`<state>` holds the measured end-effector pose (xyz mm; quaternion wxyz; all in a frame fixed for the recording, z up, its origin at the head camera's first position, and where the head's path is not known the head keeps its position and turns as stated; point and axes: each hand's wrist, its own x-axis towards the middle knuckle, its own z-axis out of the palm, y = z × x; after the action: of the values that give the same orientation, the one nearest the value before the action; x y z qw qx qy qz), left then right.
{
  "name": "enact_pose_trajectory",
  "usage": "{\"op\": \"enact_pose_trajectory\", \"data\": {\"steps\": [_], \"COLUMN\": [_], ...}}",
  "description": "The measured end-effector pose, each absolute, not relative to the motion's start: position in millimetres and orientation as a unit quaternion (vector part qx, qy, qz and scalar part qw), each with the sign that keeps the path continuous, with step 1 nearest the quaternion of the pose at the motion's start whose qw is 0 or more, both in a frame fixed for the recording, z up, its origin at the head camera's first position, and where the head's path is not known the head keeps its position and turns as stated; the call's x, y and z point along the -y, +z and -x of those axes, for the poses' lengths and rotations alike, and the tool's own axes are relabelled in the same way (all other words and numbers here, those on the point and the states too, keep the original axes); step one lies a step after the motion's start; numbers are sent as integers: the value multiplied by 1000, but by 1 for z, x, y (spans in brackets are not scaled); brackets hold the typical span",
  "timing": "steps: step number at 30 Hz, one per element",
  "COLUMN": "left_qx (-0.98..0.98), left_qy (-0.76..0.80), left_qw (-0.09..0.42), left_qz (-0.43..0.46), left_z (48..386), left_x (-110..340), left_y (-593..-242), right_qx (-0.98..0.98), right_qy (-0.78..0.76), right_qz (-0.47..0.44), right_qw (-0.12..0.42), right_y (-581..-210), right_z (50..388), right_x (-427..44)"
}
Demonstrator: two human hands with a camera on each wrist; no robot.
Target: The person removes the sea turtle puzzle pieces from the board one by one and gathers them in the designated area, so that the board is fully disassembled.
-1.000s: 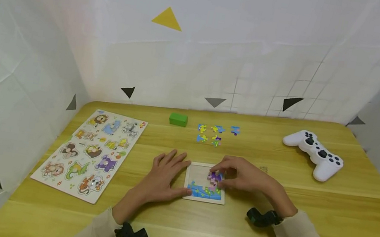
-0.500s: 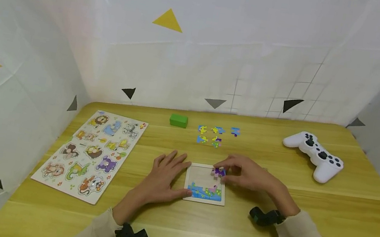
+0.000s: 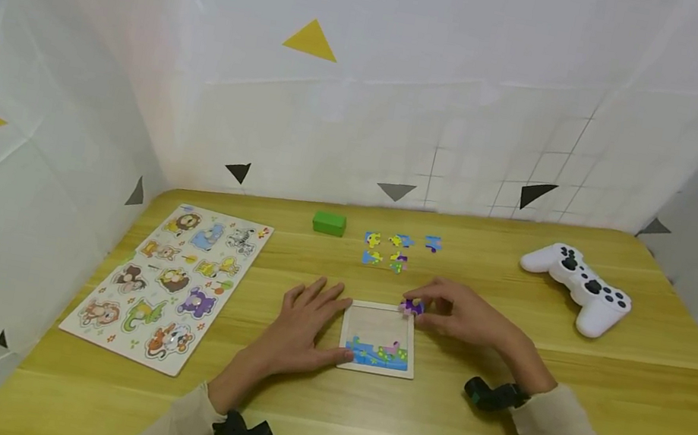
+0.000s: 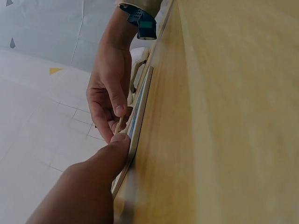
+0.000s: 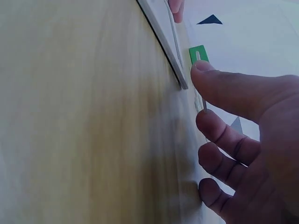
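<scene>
A small jigsaw tray [image 3: 378,322] with a pale wooden frame lies on the table, blue, green and pink pieces [image 3: 377,355] fitted along its near side. My left hand [image 3: 304,333] rests flat at the tray's left edge, fingers spread, the thumb on the near left corner. Between thumb and index finger my right hand [image 3: 464,315] pinches a purple puzzle piece [image 3: 412,306], held over the tray's far right corner. Edge-on, the right wrist view shows that thin piece between the fingertips. Behind the tray lie several loose puzzle pieces [image 3: 397,241].
An animal puzzle board [image 3: 172,280] lies at the left. A green block [image 3: 329,223] stands near the table's back edge. At the right is a white game controller [image 3: 576,286]. White sheeting [image 3: 365,120] hangs behind the table.
My right hand has moved the purple piece away from me, from over the tray's right part to its far right corner. The left hand stays in place.
</scene>
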<state>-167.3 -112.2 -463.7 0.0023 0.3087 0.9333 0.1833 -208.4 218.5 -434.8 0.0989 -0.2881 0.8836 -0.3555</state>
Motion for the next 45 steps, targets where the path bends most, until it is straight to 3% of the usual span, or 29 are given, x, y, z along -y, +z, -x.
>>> {"op": "enact_pose_trajectory", "data": {"steps": [17, 45], "left_qx": [-933, -929], "left_qy": [185, 190], "left_qw": [2, -8], "left_qz": [-309, -318], "left_z": [166, 166], "left_x": [112, 112], "left_y": [-464, -462], "right_qx": [-897, -907], "right_qy": [-332, -320], "right_qz": [290, 272], "right_qw": [40, 29], "right_y": [-442, -439], "right_z": [231, 260], "right_x": [-230, -234]}}
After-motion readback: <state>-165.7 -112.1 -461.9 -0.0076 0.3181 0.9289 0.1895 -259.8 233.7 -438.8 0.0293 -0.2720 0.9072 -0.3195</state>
